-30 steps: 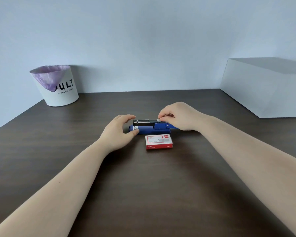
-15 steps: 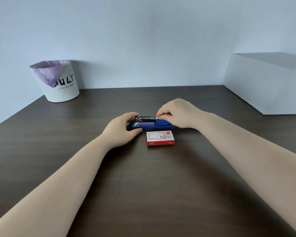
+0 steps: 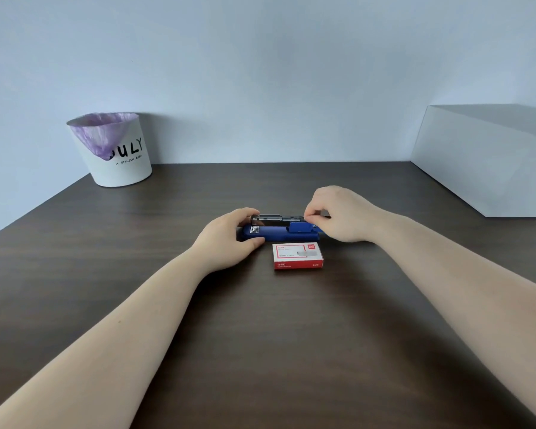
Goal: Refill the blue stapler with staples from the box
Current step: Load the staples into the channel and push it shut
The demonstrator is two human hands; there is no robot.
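Note:
The blue stapler (image 3: 276,233) lies lengthwise on the dark table, its metal staple channel (image 3: 276,218) exposed along the far side. My left hand (image 3: 229,235) wraps the stapler's left end, thumb in front and fingers over the metal tip. My right hand (image 3: 341,215) pinches thumb and forefinger together at the right part of the channel; whether a staple strip sits between the fingertips is too small to tell. The red and white staple box (image 3: 298,256) lies closed just in front of the stapler, touched by neither hand.
A white bin (image 3: 115,153) with a purple liner stands at the table's back left corner. A large white box (image 3: 489,162) sits at the back right. The dark wooden table (image 3: 260,335) stretches toward me under both forearms.
My left hand has closed onto the stapler's left end, from hovering beside it. My right hand stays pinched at the metal channel. The head camera has shifted slightly.

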